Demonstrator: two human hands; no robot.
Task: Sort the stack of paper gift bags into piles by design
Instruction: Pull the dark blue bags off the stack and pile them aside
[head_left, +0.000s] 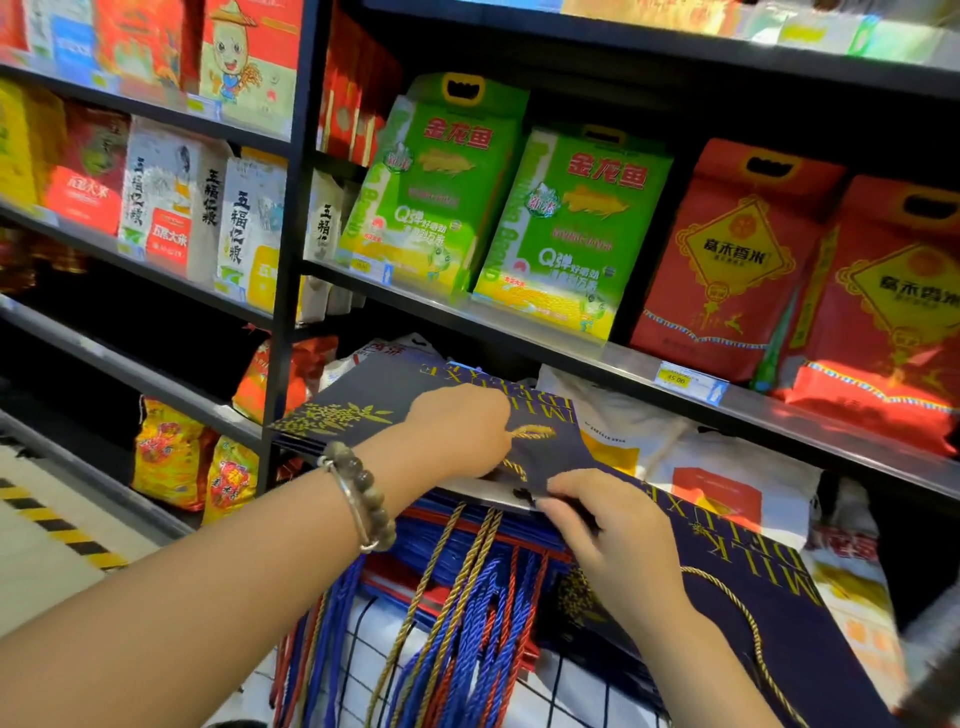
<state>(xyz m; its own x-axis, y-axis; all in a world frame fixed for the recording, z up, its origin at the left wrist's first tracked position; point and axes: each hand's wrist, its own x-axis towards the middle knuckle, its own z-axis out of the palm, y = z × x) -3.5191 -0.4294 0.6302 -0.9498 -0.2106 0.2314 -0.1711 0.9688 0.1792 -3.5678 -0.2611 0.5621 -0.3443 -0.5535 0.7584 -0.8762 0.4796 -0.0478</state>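
My left hand lies curled on the top navy bag, with the fingertips at its gold cord; I cannot tell if it pinches the cord. I think it keeps this bag steady. My right hand pinches the edge of a second navy bag, probably to join the same design. Under both lies the stack of blue and red bags, below a shelf of rice.

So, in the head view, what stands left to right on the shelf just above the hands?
White rice bag, first green rice pack, second green rice pack, first red rice pack, second red rice pack.
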